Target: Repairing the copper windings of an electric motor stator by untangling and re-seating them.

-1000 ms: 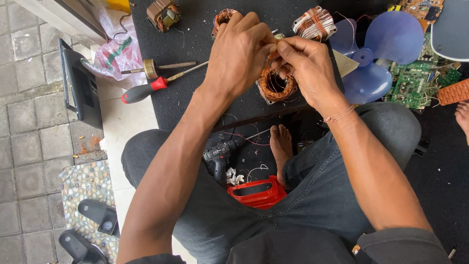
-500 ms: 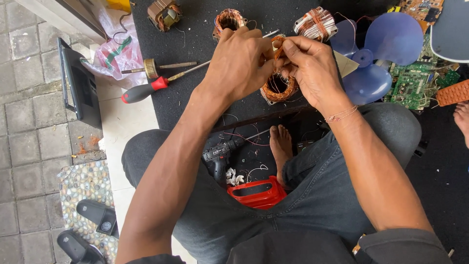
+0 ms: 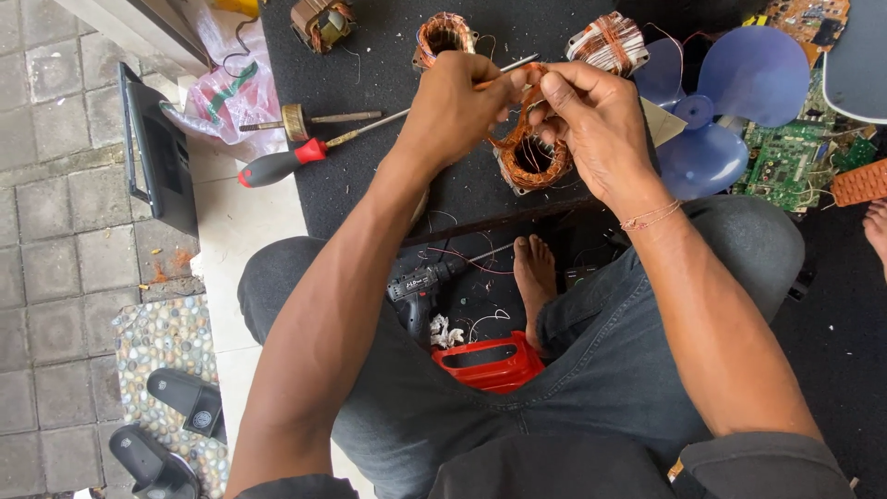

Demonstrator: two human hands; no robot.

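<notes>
gripping copper coil (image 3: pixel 531 157), both hands (image 3: pixel 527 115)

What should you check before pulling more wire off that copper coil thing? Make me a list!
1. Left hand grips the thin metal tool: ok.
2. Right hand pinches the copper winding of the motor stator: ok.
3. Stator lies on the black mat: ok.
4. Tool tip kept off the fingers: cannot tell, hidden.
5. Bare foot apart from the cordless drill: ok.
6. Red-handled screwdriver lies apart from both hands: ok.
</notes>
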